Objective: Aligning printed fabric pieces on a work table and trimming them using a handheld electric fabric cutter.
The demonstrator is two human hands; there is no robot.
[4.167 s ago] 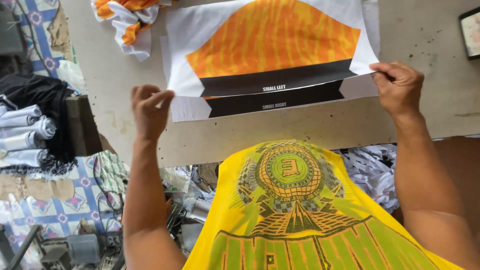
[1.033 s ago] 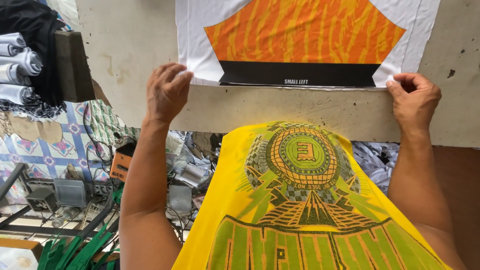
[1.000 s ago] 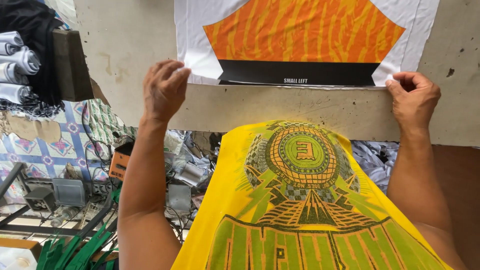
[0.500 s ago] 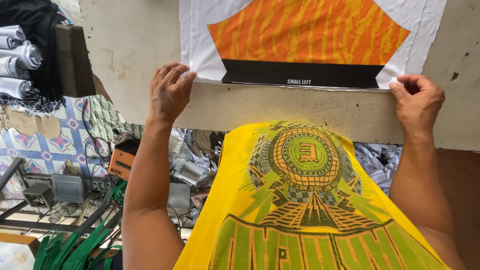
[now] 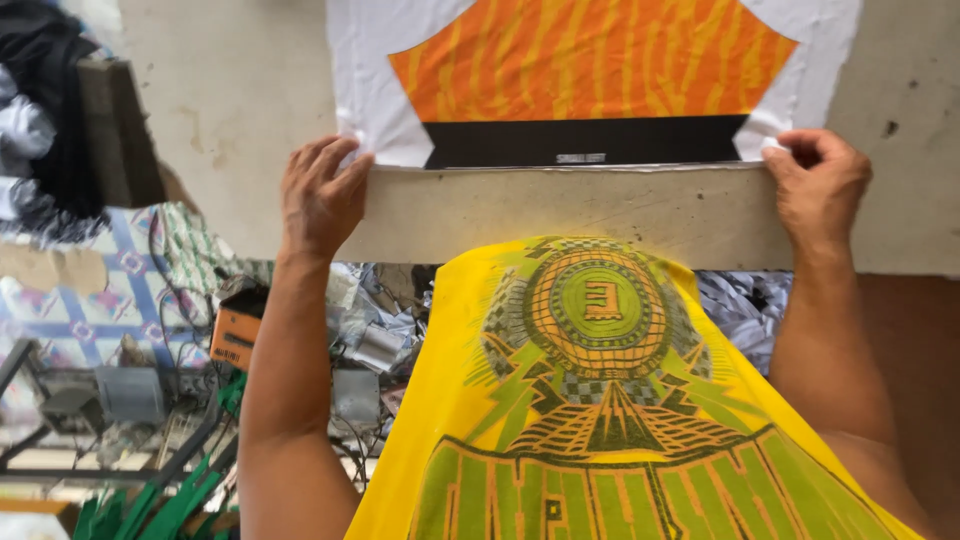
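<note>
Far left: dark fabric pile (image 5: 50,130), blurry, cut off by frame edge. My left hand (image 5: 318,195) fingers pinching printed sheet (image 5: 590,80) at bottom-left corner. Sheet flat on desk (image 5: 240,110), top cropped out. My right hand (image 5: 822,185) fingers closed on bottom-right corner. My yellow shirt (image 5: 600,400) hides desk's near edge.
</note>
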